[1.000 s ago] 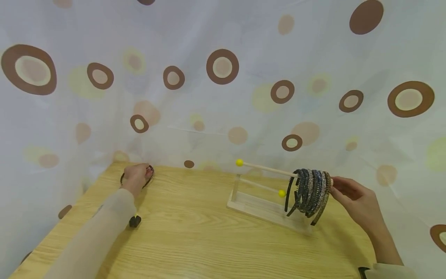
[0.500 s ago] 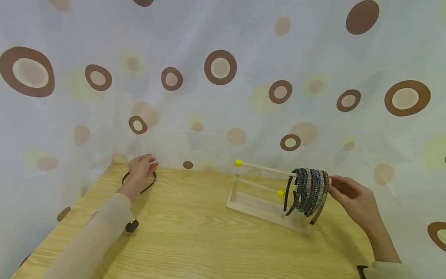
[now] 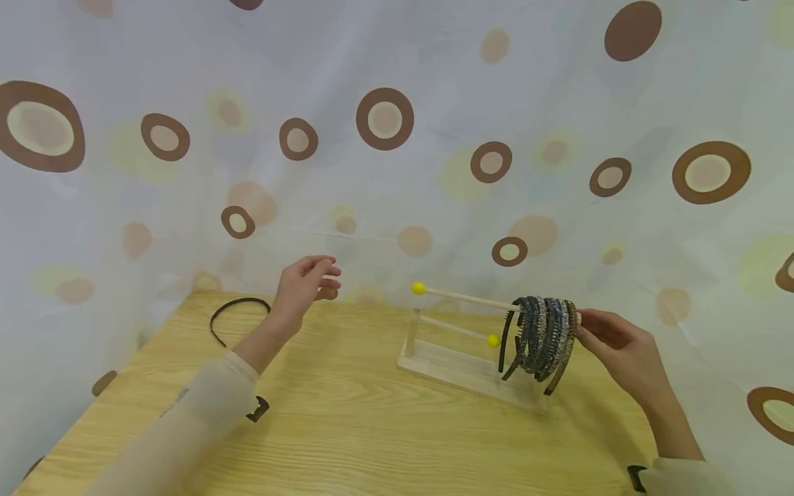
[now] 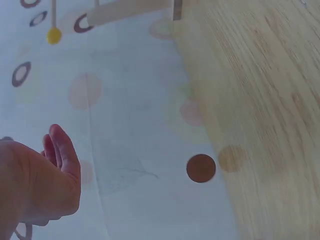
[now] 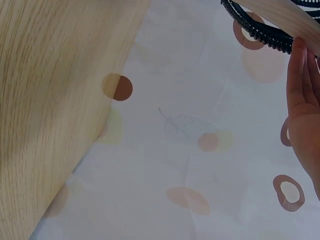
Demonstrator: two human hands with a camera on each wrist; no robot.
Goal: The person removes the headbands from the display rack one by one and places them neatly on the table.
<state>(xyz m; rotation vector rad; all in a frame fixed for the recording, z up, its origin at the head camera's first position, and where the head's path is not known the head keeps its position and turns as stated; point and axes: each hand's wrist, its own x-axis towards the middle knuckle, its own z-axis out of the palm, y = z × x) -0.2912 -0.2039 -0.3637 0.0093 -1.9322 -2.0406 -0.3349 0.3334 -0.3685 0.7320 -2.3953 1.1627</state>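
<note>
Pinches the right end of a wooden stand [image 3: 455,365] between thumb and fingertips with the right hand [image 3: 623,351], likely to brace the frame against sliding or tipping, with most of the load bunched at that end. Leaves the left hand [image 3: 302,286] released, with loosely bent fingers and nothing between them, raised over the surface [image 3: 347,441] between the stand and a lone headband [image 3: 236,301]. Shows that lone headband lying at the far left, near the patterned sheet [image 3: 310,69], partly hidden by the left wrist and apparently untouched. Bears, along the upper rod [image 3: 465,297], a tight row of headbands [image 3: 542,341], gathered beside the right hand, presumably to rest over the braced side and well away from the yellow ball [image 3: 418,288] at the other tip, with ends dangling under their own weight. Looks thin, dark and smoothly arched in the case of the lone headband, too small in view to tell about teeth inside. Ranges, on the rod, from near-black at the left through silvery and bluish to brownish nearest the right hand, with glittery or beaded outer faces and comb-like teeth along some inner edges.
</note>
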